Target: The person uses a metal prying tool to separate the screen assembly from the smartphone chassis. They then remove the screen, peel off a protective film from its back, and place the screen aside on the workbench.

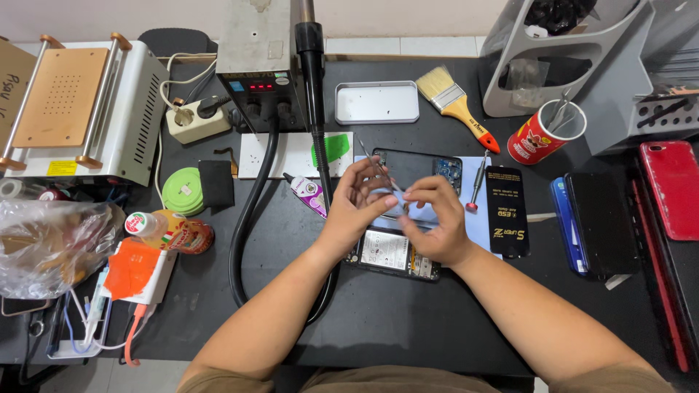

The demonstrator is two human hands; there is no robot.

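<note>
The 2 hands meet just above an open phone point(393, 255) that lies flat on the black table point(378, 320). The phone's back is off and its inside parts show.

What could go wrong: the tweezers point(378, 172) have sharp tips, and they sit right over the bare parts. I think a slip could poke or scratch something inside. The small bit pinched between the fingers could also drop into the phone or onto the dark table, where it would be hard to find. A thick black hose point(251, 218) runs close by the left wrist, and a bump of the arm against it could jog the hands.

The grip: the left hand point(357, 200) is curled, with the fingers bent in and closed on the tweezers, which stick up and away past the fingertips. The right hand point(429, 222) is pinched narrow, thumb and finger close together on something small and thin. It is too tiny to tell what it is.

Just past the hands lies a dark phone back point(415, 166). A small screwdriver point(477, 182) lies beside the right hand, and a black flat pack point(507, 211) lies beyond that.
</note>
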